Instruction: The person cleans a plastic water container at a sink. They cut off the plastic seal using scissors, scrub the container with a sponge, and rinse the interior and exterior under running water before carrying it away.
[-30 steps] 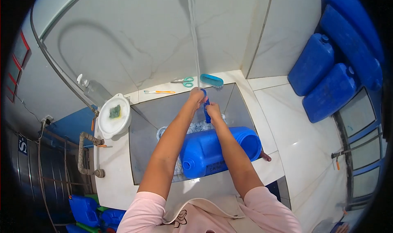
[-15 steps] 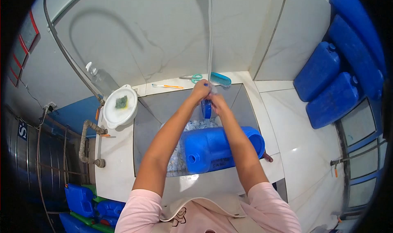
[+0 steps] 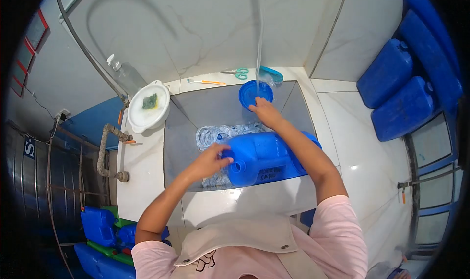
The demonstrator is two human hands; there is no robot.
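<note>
My right hand (image 3: 266, 113) grips the near rim of a round, shallow blue lid (image 3: 243, 96), held under a thin stream of water (image 3: 260, 48). The lid is tilted with its hollow side showing. Below it, a large blue jug (image 3: 269, 154) lies on its side across the grey sink (image 3: 181, 117), its small spout uncapped and facing me. My left hand (image 3: 209, 162) is at the jug's left end near the spout, fingers apart; whether it touches the jug I cannot tell. Under the jug lie coils of a pale, hose-like material (image 3: 210, 136).
Along the back ledge lie a toothbrush (image 3: 205, 82), scissors (image 3: 241, 73) and a teal brush (image 3: 271, 73). At left stand a white lidded tub (image 3: 142, 116) with a sponge (image 3: 150, 101) and a pump bottle (image 3: 126, 75). Blue jerrycans (image 3: 384, 73) lean at right.
My left hand has left the lid and come down to the jug's left end. My right hand keeps the lid, now turned to show its hollow side under the water.
</note>
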